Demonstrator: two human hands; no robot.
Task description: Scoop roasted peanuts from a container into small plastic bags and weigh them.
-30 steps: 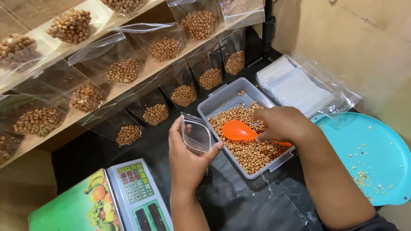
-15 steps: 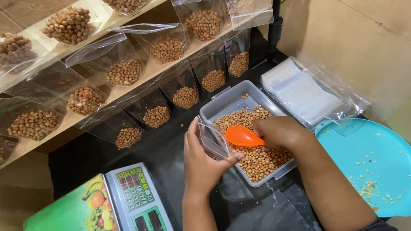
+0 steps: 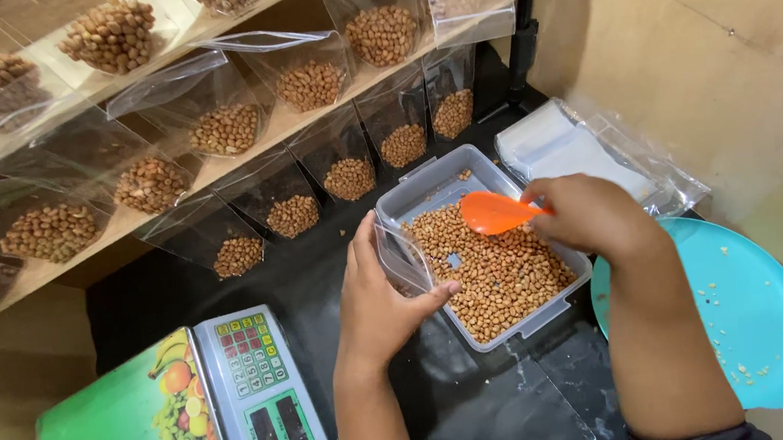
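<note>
While the left hand (image 3: pixel 376 303) pinches a clear bag (image 3: pixel 403 260) at the tray (image 3: pixel 427 186) of peanuts (image 3: pixel 502 272), the right hand (image 3: pixel 592 215) grips an orange spoon (image 3: pixel 496 212) over them; black desk (image 3: pixel 487 412), wooden shelf (image 3: pixel 282 125) of filled bags, scale (image 3: pixel 246 397), blue plate (image 3: pixel 759 309).

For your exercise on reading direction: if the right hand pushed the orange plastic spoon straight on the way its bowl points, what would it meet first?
Probably the small clear plastic bag held by the left hand; the right hand aims its orange plastic spoon that way, though height is unclear.
</note>
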